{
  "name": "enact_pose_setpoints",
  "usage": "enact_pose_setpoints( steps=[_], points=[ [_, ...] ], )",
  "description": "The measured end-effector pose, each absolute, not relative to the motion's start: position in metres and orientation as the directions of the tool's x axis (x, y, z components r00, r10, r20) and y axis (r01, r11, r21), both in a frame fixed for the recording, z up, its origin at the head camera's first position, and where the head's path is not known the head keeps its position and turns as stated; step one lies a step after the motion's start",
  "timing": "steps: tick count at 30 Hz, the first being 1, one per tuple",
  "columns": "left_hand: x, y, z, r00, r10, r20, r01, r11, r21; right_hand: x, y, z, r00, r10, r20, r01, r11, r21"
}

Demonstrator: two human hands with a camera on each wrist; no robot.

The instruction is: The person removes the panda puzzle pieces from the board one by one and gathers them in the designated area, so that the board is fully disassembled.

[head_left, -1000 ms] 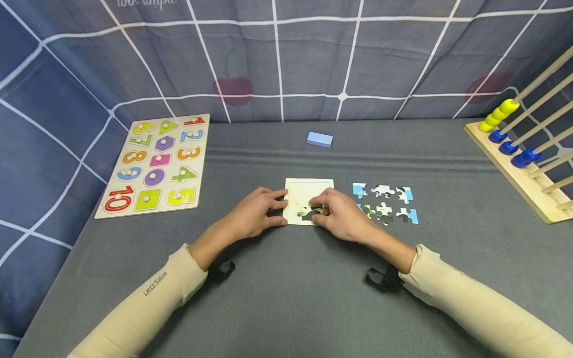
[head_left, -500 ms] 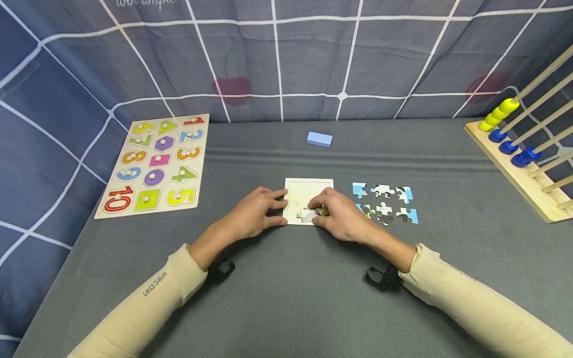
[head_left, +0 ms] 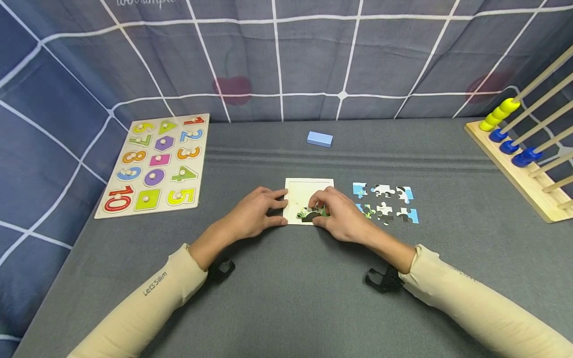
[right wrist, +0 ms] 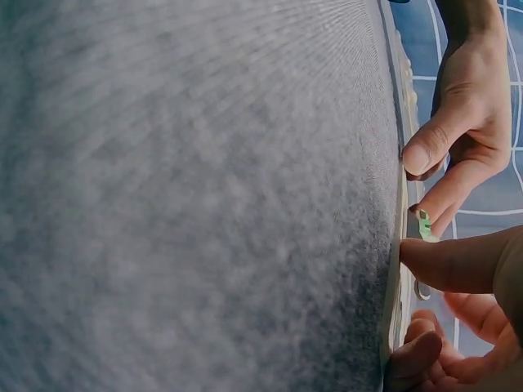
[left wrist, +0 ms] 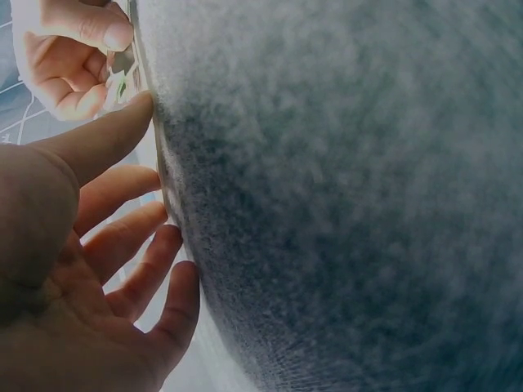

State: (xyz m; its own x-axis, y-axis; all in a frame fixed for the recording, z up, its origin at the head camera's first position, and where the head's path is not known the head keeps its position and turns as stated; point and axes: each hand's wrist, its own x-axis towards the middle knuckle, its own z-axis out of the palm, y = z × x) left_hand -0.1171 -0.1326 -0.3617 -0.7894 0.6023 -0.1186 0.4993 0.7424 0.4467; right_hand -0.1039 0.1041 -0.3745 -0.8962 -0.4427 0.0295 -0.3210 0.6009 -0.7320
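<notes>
A small cream puzzle tray [head_left: 301,195] lies flat in the middle of the table. My left hand [head_left: 256,214] rests at its left edge, thumb and fingers extended against the rim. Over the tray's lower right part, my right hand [head_left: 342,215] pinches a green, black and white puzzle piece [head_left: 310,216] between thumb and fingers; the fingers hide part of it. In the right wrist view a bit of green [right wrist: 424,224] shows beside the right thumb. Loose panda-picture puzzle pieces [head_left: 383,191] lie in two rows just right of the tray, some partly behind the right hand.
A wooden number-and-shape board [head_left: 172,181] lies at the left. Near the back cloth sits a blue block [head_left: 320,139]. An abacus with a wooden base [head_left: 519,171] and yellow and blue beads stands at the right. Gridded dark blue cloth [head_left: 309,59] hangs behind the table.
The piece under my right fingers tilts: its face looked pale half a second ago and now shows black and green. The right fingers shift slightly; my left hand and the tray stay put.
</notes>
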Motion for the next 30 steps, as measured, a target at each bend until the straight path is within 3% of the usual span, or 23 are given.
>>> enact_pose_setpoints(
  steps=[7,30],
  points=[
    [-0.1176,-0.1329,-0.3625,-0.788,0.605,-0.111,0.506,0.74,0.444,-0.1055,0.1038,-0.3736,-0.877,-0.48,0.026,-0.337,0.576,-0.744],
    [-0.1168,-0.1324,-0.36,-0.79,0.599,-0.13,0.496,0.75,0.438,-0.1012,0.1095,-0.3704,-0.896,-0.443,0.027,-0.233,0.418,-0.878]
  ],
)
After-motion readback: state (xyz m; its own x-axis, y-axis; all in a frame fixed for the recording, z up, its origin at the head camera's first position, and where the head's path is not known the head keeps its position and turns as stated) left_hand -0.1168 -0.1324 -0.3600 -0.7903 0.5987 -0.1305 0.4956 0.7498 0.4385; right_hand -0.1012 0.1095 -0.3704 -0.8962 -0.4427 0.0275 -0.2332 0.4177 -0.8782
